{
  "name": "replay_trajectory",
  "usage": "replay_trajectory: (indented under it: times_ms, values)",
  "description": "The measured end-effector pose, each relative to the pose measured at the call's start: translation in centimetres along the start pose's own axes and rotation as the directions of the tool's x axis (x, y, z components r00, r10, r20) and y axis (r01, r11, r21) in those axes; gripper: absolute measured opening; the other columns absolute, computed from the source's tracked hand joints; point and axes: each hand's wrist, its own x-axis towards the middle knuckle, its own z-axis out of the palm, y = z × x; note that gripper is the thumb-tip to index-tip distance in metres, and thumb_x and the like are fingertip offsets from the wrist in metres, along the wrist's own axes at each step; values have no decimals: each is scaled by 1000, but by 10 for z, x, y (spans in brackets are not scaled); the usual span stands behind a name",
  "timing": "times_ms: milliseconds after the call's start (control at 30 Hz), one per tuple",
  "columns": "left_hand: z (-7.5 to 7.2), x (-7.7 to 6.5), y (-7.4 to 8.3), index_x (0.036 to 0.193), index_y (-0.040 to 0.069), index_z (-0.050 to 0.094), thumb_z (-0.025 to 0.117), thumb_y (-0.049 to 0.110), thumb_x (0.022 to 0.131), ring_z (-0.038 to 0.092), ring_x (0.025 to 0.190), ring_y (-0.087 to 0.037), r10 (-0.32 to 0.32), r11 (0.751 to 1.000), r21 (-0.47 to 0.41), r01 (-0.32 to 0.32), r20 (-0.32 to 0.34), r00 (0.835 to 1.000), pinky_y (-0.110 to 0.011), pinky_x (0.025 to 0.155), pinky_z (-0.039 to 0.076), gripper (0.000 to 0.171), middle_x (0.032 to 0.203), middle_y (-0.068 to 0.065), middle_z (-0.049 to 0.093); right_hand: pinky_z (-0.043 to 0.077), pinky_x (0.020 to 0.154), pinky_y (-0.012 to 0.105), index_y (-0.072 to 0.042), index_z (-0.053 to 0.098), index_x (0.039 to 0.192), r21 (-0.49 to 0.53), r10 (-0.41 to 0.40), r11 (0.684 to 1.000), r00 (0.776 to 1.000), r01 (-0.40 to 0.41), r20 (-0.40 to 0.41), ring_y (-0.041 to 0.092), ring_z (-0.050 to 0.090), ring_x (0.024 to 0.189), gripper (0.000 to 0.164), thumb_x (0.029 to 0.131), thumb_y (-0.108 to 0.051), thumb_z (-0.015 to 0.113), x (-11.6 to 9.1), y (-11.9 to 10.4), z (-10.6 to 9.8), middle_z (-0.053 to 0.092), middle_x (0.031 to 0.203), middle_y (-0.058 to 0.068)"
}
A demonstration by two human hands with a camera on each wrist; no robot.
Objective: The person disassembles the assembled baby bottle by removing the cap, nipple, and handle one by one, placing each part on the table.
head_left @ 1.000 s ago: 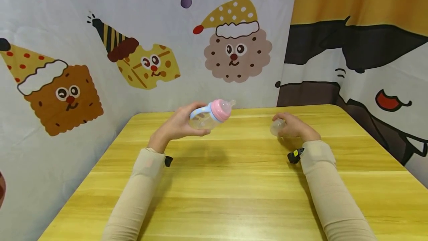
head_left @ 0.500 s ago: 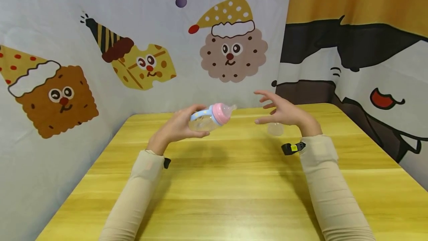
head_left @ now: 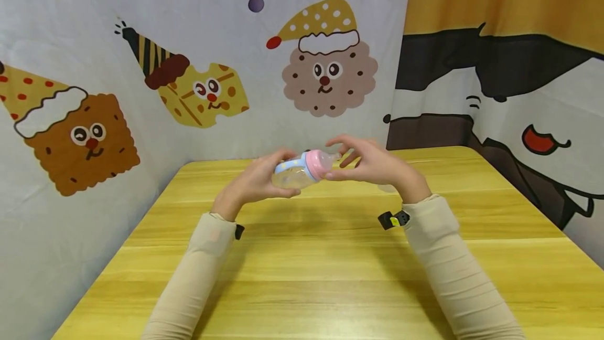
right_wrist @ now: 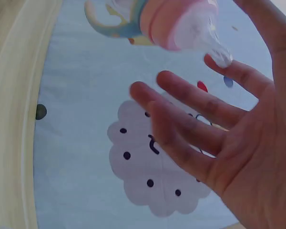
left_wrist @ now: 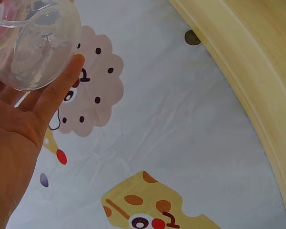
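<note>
A clear baby bottle with a pink collar, a pale blue handle and a clear nipple is held above the table, lying nearly level with the nipple to the right. My left hand grips its body from the left, fingers and thumb around it; its base faces the left wrist camera. At the nipple end is my right hand, its fingers spread and loosely bent. Whether those fingertips touch the collar or nipple I cannot tell. A clear cap sits on the table, mostly hidden behind the right hand.
The wood-grain table reaches back to a cloth backdrop printed with cartoon biscuits and cheese. At the right hangs another printed cloth. A small black camera is strapped at the right wrist.
My right hand has let go of the clear cap on the table, lifted away with spread fingers, and moved left to the bottle's nipple end. The left hand still holds the bottle, nearly unmoved.
</note>
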Motion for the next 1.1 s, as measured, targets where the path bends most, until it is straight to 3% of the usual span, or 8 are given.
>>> replay_trajectory:
  times_ms: [233,367,533,900,1100]
  values:
    - [2,1,3,145,15,54,94,34,82,66,110,-26,5,1000,7,-6,21,1000,-43,94,56,78,131,-5,67,62,77,40,-26,59,145,-73,-65,995,996,61,-62,23,76,95,64,90,-46,85,3,-11,10,74,118,4]
    - [3,2,4,146,15,53,93,34,83,66,107,-27,18,1000,4,-18,35,999,-43,91,57,77,129,-8,68,62,74,36,-22,61,142,-83,-122,990,990,116,-70,24,73,97,56,93,-40,83,8,-8,17,75,117,1]
    - [4,2,4,145,15,54,93,34,83,66,105,-22,29,1000,10,-29,37,999,-42,91,57,76,128,-3,67,62,70,33,-18,64,137,-47,-164,986,984,160,-72,25,67,102,50,93,-32,84,13,-5,23,70,122,4]
    - [5,1,2,145,15,54,93,32,83,66,105,-22,48,999,12,-49,33,998,-40,90,57,75,130,-2,66,62,76,31,-11,66,135,-6,-152,988,987,152,-48,17,71,87,48,94,-29,83,14,-6,28,70,120,7]
    - [4,0,-2,145,14,54,94,29,81,66,106,-24,48,999,-15,-47,30,998,-40,91,57,77,130,-5,67,62,79,34,-7,66,139,-2,-142,990,989,142,-36,17,72,89,52,95,-30,82,15,-8,30,72,120,7]
